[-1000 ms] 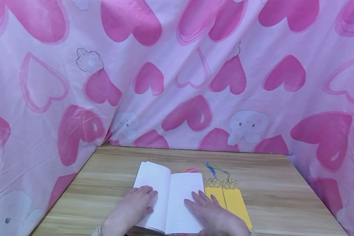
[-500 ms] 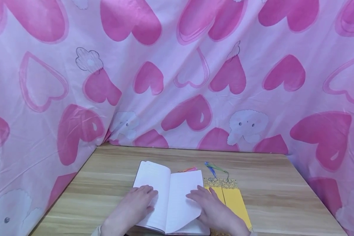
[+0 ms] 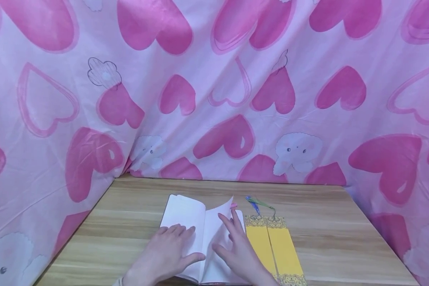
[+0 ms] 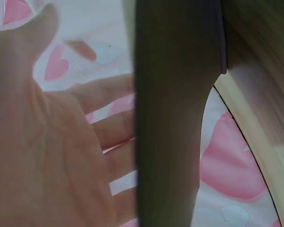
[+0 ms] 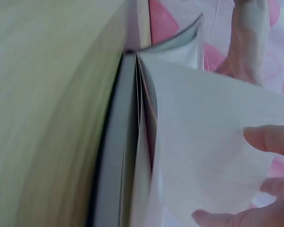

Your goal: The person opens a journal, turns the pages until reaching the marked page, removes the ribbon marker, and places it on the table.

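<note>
An open notebook (image 3: 183, 210) with white pages lies on the wooden table. My left hand (image 3: 164, 252) rests on its left page, fingers extended and thumb spread toward the middle fold. On the right side a page (image 3: 214, 226) stands lifted and curves toward the left. My right hand (image 3: 237, 252) is against this raised page, its fingers extended and thumb apart from them. The right wrist view has the thumb and fingertips along the page's face. In the left wrist view, a dark part of the notebook (image 4: 168, 118) hides the left fingertips.
Two yellow bookmarks (image 3: 284, 246) with patterned ends lie side by side, right of the notebook. A blue tassel (image 3: 254, 207) and a green tassel (image 3: 266, 203) extend from their tops. A pink tassel (image 3: 234, 205) shows behind the notebook. Heart-printed cloth (image 3: 221, 139) hangs around the table.
The right page has lifted from lying nearly flat and now leans left. My right hand has moved left with it, uncovering more of the bookmarks. My left thumb has spread out.
</note>
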`<state>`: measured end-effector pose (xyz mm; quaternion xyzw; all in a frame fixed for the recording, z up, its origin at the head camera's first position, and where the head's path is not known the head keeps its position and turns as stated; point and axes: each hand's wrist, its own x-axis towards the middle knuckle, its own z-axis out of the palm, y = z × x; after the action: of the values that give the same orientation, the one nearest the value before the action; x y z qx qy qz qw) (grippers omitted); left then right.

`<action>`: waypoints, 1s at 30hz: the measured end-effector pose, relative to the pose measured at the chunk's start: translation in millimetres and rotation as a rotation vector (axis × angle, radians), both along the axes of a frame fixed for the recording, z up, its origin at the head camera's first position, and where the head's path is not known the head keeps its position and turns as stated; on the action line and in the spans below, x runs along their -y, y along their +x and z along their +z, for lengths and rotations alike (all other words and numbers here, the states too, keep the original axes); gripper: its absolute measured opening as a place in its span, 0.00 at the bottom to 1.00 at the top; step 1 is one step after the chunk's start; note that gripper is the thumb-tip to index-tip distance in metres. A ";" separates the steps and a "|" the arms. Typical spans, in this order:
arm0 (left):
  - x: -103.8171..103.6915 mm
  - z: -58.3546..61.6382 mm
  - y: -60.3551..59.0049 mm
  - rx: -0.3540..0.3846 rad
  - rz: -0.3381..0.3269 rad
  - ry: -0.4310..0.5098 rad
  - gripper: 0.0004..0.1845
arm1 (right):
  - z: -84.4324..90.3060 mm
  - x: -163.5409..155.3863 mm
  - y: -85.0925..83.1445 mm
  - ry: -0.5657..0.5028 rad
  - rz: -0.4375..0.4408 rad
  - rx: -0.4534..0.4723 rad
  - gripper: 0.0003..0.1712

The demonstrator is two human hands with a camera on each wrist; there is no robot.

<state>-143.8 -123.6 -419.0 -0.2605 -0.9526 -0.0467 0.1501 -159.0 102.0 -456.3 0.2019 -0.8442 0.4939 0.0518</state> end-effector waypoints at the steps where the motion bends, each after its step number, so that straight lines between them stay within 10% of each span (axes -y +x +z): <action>1: -1.5 0.2 0.5 0.008 0.017 0.019 0.42 | 0.1 3.6 -0.3 -0.034 0.008 0.023 0.44; 15: -1.3 3.4 5.5 -0.077 -0.089 0.112 0.42 | -2.1 32.4 8.8 -0.332 0.114 0.285 0.54; 30: -0.9 9.1 3.1 -0.212 -0.181 0.074 0.28 | -7.5 36.1 16.0 -0.015 0.328 0.142 0.35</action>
<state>-140.8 -122.7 -409.9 -0.3432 -0.9016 -0.0674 0.2546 -143.0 65.9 -463.8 0.3011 -0.7977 0.5150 -0.0879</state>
